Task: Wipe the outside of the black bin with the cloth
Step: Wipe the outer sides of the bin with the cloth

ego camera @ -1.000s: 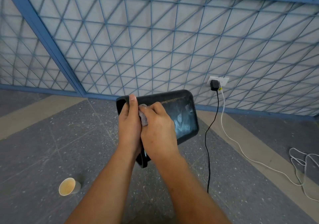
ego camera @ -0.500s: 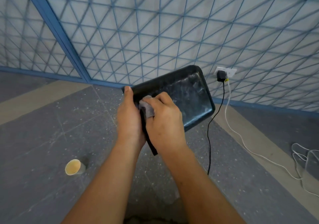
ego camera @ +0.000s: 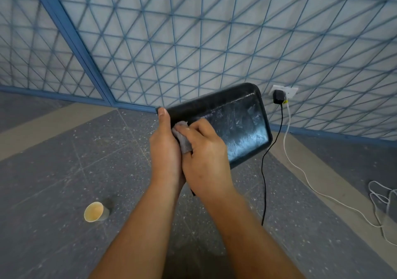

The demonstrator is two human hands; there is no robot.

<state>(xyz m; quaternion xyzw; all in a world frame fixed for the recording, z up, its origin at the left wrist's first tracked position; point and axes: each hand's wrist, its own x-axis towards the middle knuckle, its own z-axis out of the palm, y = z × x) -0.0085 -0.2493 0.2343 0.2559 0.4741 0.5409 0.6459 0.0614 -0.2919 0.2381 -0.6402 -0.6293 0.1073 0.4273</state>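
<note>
Floor (ego camera: 64, 160) is speckled grey below lattice wall (ego camera: 193, 42); left grip (ego camera: 165, 149) holds black bin (ego camera: 236, 115), right grip (ego camera: 206, 156) clutches cloth (ego camera: 182, 139)

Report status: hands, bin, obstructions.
Left hand grips black bin. Right hand pinches cloth against it. Paper cup on floor, well clear.

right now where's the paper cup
In the head view the tan paper cup sits on the grey speckled floor at lower left, left of the left forearm.

Pale wall (ego camera: 214, 31) crossed by blue lattice lines, thick blue upright frame (ego camera: 71, 36), speckled grey floor (ego camera: 64, 171) with beige strips, wall socket (ego camera: 289, 91), black and white cables trailing, paper cup (ego camera: 94, 211) lying on its side
</note>
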